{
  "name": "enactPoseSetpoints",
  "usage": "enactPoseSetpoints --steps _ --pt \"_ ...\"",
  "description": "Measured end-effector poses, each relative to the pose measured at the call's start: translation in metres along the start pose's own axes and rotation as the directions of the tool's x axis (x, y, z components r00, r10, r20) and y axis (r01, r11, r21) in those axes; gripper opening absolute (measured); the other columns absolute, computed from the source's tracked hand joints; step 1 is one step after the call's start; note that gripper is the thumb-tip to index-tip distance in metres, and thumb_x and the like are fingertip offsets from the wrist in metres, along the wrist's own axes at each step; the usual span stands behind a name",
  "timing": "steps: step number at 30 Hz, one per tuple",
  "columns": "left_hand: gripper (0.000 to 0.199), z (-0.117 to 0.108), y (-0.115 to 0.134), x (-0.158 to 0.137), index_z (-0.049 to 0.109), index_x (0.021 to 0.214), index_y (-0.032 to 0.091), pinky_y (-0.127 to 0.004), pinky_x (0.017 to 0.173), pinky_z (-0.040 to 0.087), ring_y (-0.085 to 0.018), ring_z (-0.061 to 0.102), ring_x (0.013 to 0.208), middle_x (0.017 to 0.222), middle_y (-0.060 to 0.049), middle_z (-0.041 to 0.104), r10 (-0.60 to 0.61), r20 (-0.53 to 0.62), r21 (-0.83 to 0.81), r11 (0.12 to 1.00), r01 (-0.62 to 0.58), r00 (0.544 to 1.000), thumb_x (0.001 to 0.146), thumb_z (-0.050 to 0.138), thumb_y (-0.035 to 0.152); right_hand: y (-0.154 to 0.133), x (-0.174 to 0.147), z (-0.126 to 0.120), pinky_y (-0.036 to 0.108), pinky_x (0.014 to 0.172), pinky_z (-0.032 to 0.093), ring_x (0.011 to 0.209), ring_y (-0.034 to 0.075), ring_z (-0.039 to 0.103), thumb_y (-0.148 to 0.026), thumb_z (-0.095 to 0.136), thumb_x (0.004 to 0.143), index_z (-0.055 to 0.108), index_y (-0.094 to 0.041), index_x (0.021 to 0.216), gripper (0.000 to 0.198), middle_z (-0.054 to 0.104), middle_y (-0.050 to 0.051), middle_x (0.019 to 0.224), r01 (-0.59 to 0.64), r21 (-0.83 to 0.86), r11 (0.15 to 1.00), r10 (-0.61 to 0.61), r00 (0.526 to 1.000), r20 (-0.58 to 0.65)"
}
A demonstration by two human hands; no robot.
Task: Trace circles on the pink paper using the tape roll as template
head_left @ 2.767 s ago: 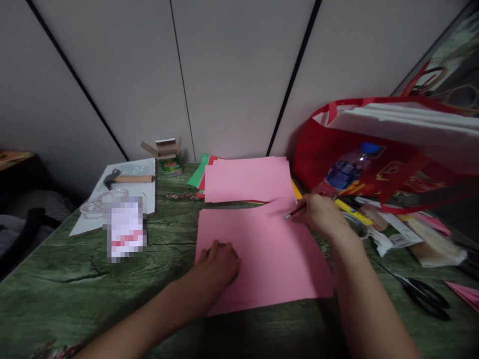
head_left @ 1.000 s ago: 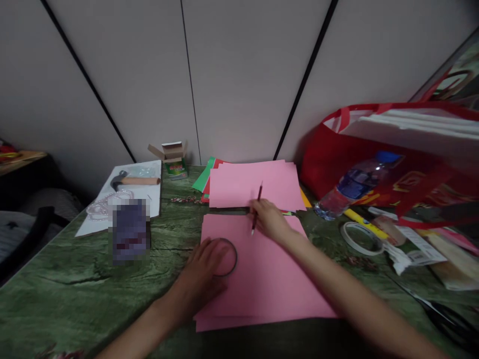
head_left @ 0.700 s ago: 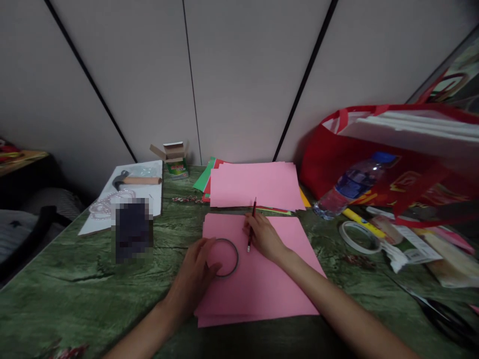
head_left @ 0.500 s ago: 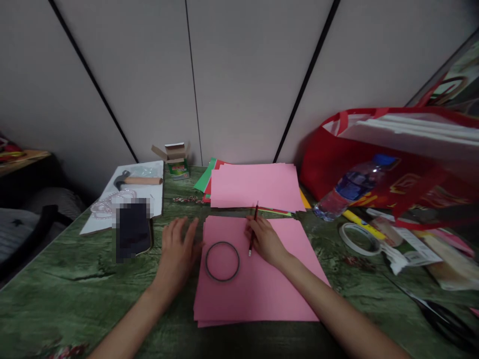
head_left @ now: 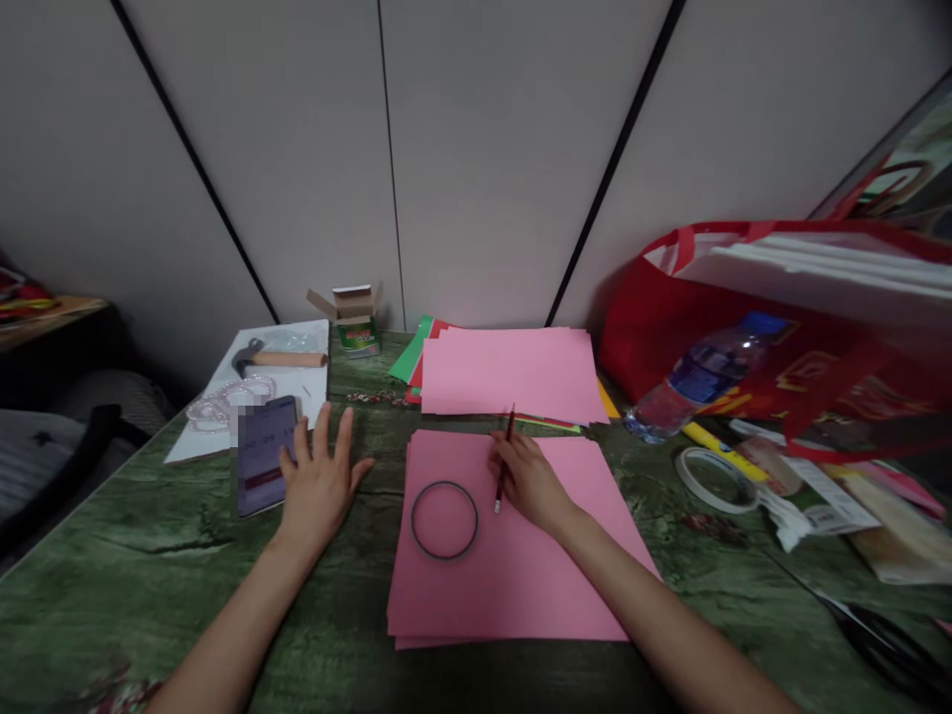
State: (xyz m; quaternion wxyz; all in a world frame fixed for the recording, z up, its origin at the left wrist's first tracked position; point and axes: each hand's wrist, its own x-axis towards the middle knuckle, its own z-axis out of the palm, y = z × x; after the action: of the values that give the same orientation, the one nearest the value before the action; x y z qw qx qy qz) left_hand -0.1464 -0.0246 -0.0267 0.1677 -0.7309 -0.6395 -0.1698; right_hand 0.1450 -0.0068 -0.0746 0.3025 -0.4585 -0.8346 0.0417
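Note:
My left hand (head_left: 318,478), fingers spread, is at the right edge of a smartphone (head_left: 262,461) whose screen is lit; whether the fingers touch the phone I cannot tell. A pencil (head_left: 505,461) is held in my right hand (head_left: 530,478), its dark tip pointing away from me and its pale end toward me. That hand rests over a stack of pink paper (head_left: 550,595). On the left part of the stack lies a thin dark ring (head_left: 444,557), apart from both hands.
Behind lies more pink paper (head_left: 510,367) over coloured sheets. To the left are a hammer (head_left: 287,359), a bead string (head_left: 223,405) and an opened small box (head_left: 357,332). On the right stand a water bottle (head_left: 699,382), tape roll (head_left: 715,481), scissors (head_left: 885,635) and red bag (head_left: 654,307).
My left hand has moved left from beside the paper stack to the phone, its fingers spreading wider. The phone's dark screen has lit up. My right hand keeps the pencil in place.

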Motion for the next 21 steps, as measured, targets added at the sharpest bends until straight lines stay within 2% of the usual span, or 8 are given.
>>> enactPoseSetpoints --steps 2,5,8,10,13,16,19,21 --pt "0.060 -0.001 0.002 -0.003 0.033 0.139 0.016 -0.060 0.101 0.028 -0.039 0.026 0.132 0.142 -0.020 0.033 0.100 -0.051 -0.163 0.981 -0.107 0.994 0.086 0.056 0.031 -0.002 0.000 -0.002 0.044 0.083 0.047 0.095 0.026 0.054 -0.007 0.046 0.082 0.054 -0.019 0.089 0.016 0.063 0.011 0.098 0.004 0.009 1.000 -0.004 1.000 -0.006" --pt "0.068 0.003 0.011 -0.014 0.028 0.140 0.025 -0.047 0.102 0.037 -0.029 0.041 0.125 0.132 -0.012 0.046 0.265 -0.038 -0.498 0.831 -0.248 0.963 0.081 0.063 0.030 -0.008 -0.003 -0.006 0.045 0.084 0.047 0.099 0.027 0.053 -0.006 0.046 0.082 0.055 -0.019 0.089 0.018 0.063 0.012 0.101 0.019 0.024 1.000 -0.019 1.000 -0.010" --pt "0.094 0.012 0.019 -0.027 0.017 0.143 0.030 -0.048 0.101 0.038 -0.030 0.044 0.123 0.136 -0.011 0.043 0.319 0.139 -0.686 0.714 -0.141 0.937 0.069 0.076 0.035 -0.012 -0.009 -0.011 0.046 0.085 0.047 0.101 0.028 0.053 -0.006 0.046 0.082 0.056 -0.018 0.091 0.019 0.062 0.013 0.106 0.035 0.035 0.999 -0.036 0.999 0.005" --pt "0.121 0.018 0.020 -0.034 0.007 0.145 0.031 -0.053 0.104 0.032 -0.035 0.034 0.130 0.144 -0.015 0.031 0.388 0.230 -0.733 0.673 -0.104 0.892 0.052 0.085 0.038 -0.014 -0.013 -0.016 0.047 0.085 0.047 0.100 0.027 0.053 -0.006 0.046 0.083 0.057 -0.018 0.093 0.018 0.062 0.013 0.107 0.041 0.053 0.998 -0.042 0.999 0.023" --pt "0.150 0.022 0.015 -0.038 -0.008 0.145 0.033 -0.059 0.107 0.020 -0.042 0.015 0.136 0.151 -0.017 0.010 0.486 0.277 -0.769 0.630 -0.112 0.829 0.032 0.090 0.042 -0.021 -0.019 -0.025 0.050 0.091 0.044 0.107 0.027 0.053 -0.010 0.049 0.084 0.056 -0.018 0.095 0.016 0.062 0.013 0.108 0.042 0.104 0.994 -0.049 0.997 0.064" --pt "0.154 0.020 0.010 -0.038 -0.016 0.143 0.033 -0.061 0.108 0.014 -0.042 0.003 0.137 0.153 -0.016 -0.001 0.530 0.314 -0.769 0.628 -0.116 0.787 0.031 0.090 0.043 -0.039 -0.030 -0.034 0.050 0.102 0.036 0.122 0.028 0.045 -0.025 0.062 0.080 0.055 -0.019 0.095 0.018 0.055 0.015 0.124 0.050 0.175 0.983 -0.075 0.987 0.144" --pt "0.152 0.018 0.010 -0.036 -0.017 0.142 0.031 -0.059 0.109 0.014 -0.040 0.002 0.138 0.153 -0.016 -0.001 0.526 0.323 -0.748 0.651 -0.129 0.786 0.034 0.090 0.041 -0.061 -0.042 -0.037 0.049 0.108 0.030 0.133 0.030 0.032 -0.049 0.074 0.065 0.054 -0.019 0.099 0.050 0.042 0.015 0.140 0.104 0.212 0.972 -0.160 0.950 0.269" --pt "0.152 0.018 0.010 -0.035 -0.017 0.142 0.031 -0.058 0.109 0.015 -0.039 0.004 0.138 0.153 -0.017 0.001 0.521 0.306 -0.743 0.654 -0.142 0.797 0.034 0.090 0.039 -0.070 -0.048 -0.036 0.052 0.109 0.026 0.136 0.033 0.026 -0.056 0.075 0.059 0.053 -0.019 0.105 0.062 0.037 0.015 0.145 0.133 0.187 0.973 -0.188 0.929 0.320"
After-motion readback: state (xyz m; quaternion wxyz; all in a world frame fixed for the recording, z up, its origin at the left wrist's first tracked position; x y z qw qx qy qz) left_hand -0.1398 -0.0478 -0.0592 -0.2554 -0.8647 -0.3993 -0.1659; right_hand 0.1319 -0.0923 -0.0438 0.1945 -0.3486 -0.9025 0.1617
